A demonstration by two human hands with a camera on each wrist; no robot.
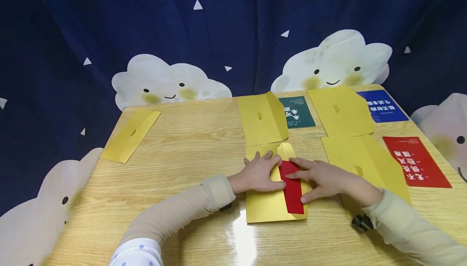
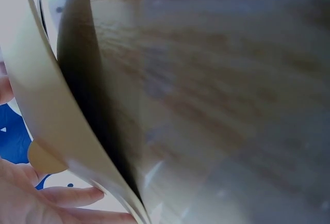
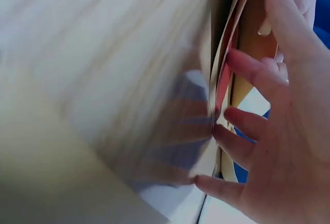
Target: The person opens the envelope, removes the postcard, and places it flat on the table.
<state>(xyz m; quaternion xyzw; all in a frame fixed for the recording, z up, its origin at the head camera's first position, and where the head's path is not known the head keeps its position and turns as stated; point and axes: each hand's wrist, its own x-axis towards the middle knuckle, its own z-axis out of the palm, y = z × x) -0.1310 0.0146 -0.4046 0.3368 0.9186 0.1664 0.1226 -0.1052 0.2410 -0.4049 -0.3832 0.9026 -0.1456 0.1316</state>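
Note:
A gold envelope (image 1: 264, 211) lies on the wooden table in front of me, its flap side toward the right. From its mouth shows a red card (image 1: 293, 197), partly covered by the envelope's front. My left hand (image 1: 260, 173) rests on the envelope with fingers spread, its thumb reaching the mouth's edge beside the card. On the card's right part lie the extended fingers of my right hand (image 1: 321, 176). The right wrist view shows that hand's fingertips (image 3: 240, 61) right at the red card and the envelope's edge.
Behind lies another gold envelope (image 1: 253, 124) with a green card (image 1: 303, 116). To the right are two more envelopes, beside a blue card (image 1: 390, 112) and a red card with white characters (image 1: 419, 164). A narrower gold envelope (image 1: 127, 140) lies far left. A dark curtain (image 1: 233, 22) hangs behind.

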